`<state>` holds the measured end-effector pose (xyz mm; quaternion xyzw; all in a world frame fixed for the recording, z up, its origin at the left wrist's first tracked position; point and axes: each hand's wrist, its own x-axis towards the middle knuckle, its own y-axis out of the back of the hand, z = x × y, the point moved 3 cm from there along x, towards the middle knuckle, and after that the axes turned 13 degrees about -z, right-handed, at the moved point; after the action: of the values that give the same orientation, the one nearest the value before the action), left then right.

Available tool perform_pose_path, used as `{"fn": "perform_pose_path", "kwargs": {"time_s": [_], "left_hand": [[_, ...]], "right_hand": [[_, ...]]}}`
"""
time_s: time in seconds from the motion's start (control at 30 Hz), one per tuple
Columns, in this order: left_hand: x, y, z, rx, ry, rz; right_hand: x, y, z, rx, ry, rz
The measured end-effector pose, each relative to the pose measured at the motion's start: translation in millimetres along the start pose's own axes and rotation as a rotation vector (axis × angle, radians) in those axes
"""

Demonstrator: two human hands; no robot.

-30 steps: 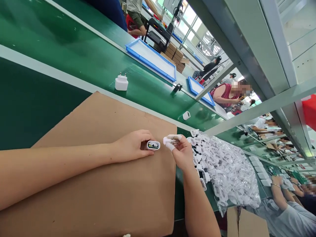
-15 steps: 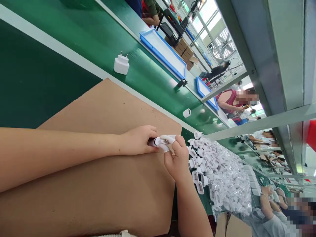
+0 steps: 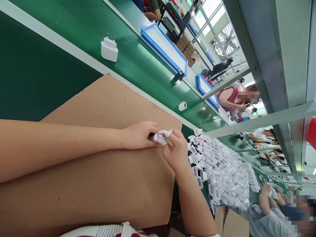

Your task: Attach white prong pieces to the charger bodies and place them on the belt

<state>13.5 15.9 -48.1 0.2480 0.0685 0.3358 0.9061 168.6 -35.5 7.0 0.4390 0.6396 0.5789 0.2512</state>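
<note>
My left hand [image 3: 140, 135] is closed around a small white plastic piece [image 3: 156, 137], which looks like a charger housing and is mostly hidden by fingers. My right hand [image 3: 175, 149], with white finger cots on its fingertips, pinches the other end of the same piece. Both hands meet above a brown cardboard sheet [image 3: 118, 184]. Just right of my right hand lies a heap of white charger housings [image 3: 197, 158], partly inside a clear plastic bag [image 3: 229, 177].
A white charger with two pins [image 3: 109, 51] and a smaller white charger [image 3: 182, 106] lie on the green belt [image 3: 138, 70]. Beyond are blue-rimmed trays [image 3: 164, 47] and a black clip-like object [image 3: 178, 77]. A metal frame bar [image 3: 259, 123] crosses at right. Several people sit farther along.
The pinned charger and the small one on the belt have shifted left in view. Both hands stay on the piece, with the right fingers now wrapped farther over it. The view has tilted slightly.
</note>
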Motion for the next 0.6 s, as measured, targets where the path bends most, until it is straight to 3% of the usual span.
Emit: {"fn": "perform_pose_path", "kwargs": {"time_s": [0.17, 0.27, 0.33, 0.43, 0.5, 0.6], "left_hand": [[-1, -2.8, 19, 0.054, 0.006, 0.012], [6, 6.1, 29, 0.043, 0.056, 0.028], [17, 24.6, 29, 0.052, 0.132, 0.12], [37, 66.9, 17, 0.201, 0.273, 0.323], [51, 96.1, 2, 0.295, 0.33, 0.437], [67, 129.6, -22, 0.32, 0.361, 0.598]], "right_hand": [[-9, 6, 3, 0.164, -0.088, 0.014], [-25, 23, 22, 0.238, -0.141, 0.069], [-43, 39, 48, 0.114, -0.195, 0.11], [-71, 55, 96, -0.119, -0.399, 0.088], [-83, 57, 122, -0.126, -0.496, -0.016], [-86, 56, 138, -0.064, -0.577, -0.071]]}}
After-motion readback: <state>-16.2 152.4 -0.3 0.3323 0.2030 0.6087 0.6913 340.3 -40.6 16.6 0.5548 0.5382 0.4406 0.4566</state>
